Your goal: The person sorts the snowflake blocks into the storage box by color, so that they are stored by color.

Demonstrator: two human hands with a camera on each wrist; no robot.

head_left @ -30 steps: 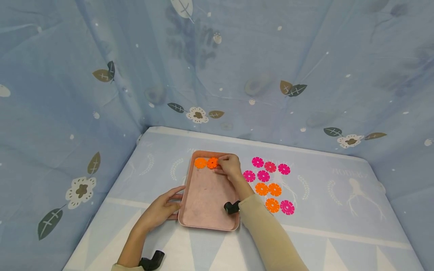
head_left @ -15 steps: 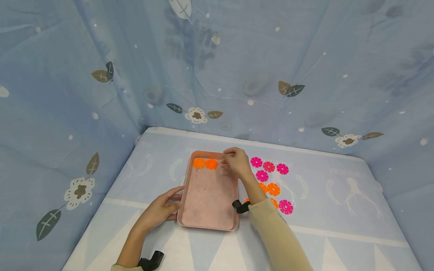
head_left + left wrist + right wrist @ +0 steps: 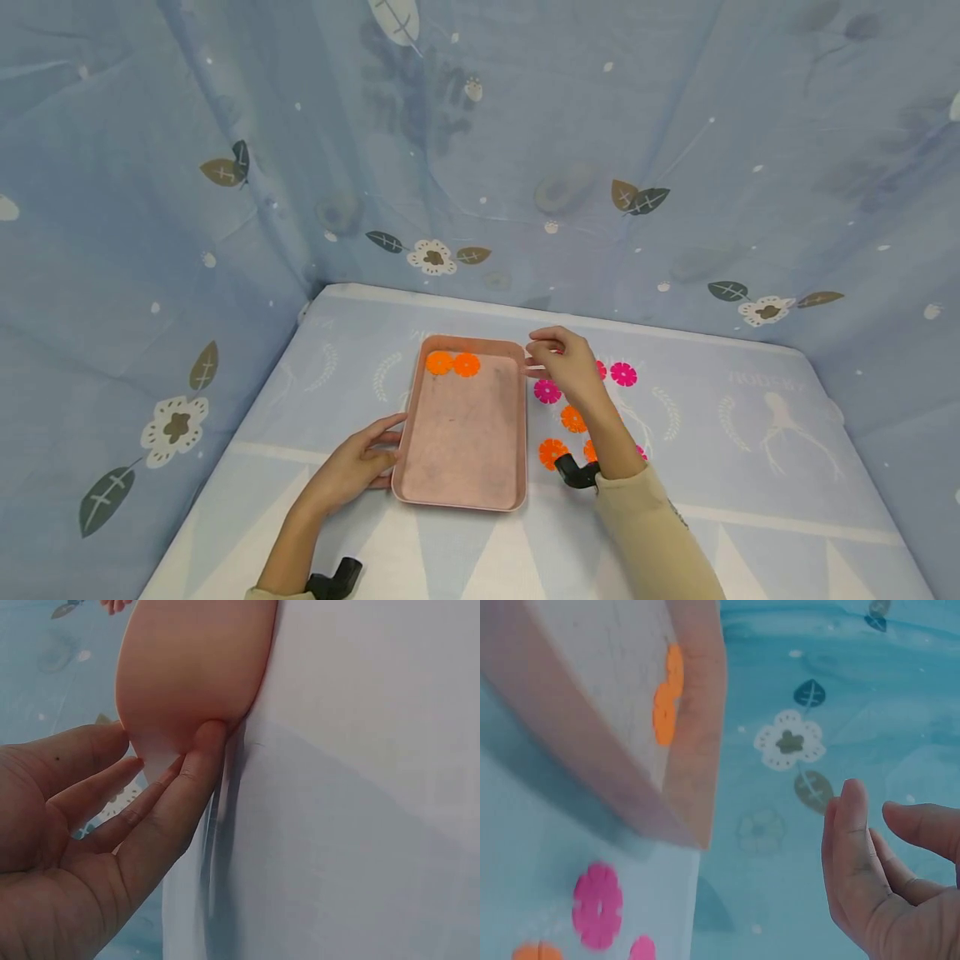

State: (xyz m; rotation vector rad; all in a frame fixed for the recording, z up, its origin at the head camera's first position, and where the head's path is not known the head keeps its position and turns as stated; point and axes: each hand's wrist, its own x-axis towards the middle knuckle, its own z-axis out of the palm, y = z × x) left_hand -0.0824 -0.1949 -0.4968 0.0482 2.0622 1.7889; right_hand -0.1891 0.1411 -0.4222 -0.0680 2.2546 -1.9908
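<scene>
On the blue surface [image 3: 750,433], the pink tray [image 3: 461,496] is steadied by straight left-hand [image 3: 352,468] fingers. Two orange flower discs [image 3: 452,363] lie inside. The right hand [image 3: 567,362] was moved off it, seemingly empty, toward the pink flower discs [image 3: 547,391].

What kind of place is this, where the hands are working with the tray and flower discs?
Probably a makeshift recording booth rather than a lived-in room: blue leaf-and-flower printed fabric drapes every wall, a similar cloth covers the table, and only a pink tray and plastic flower discs are laid out.
</scene>
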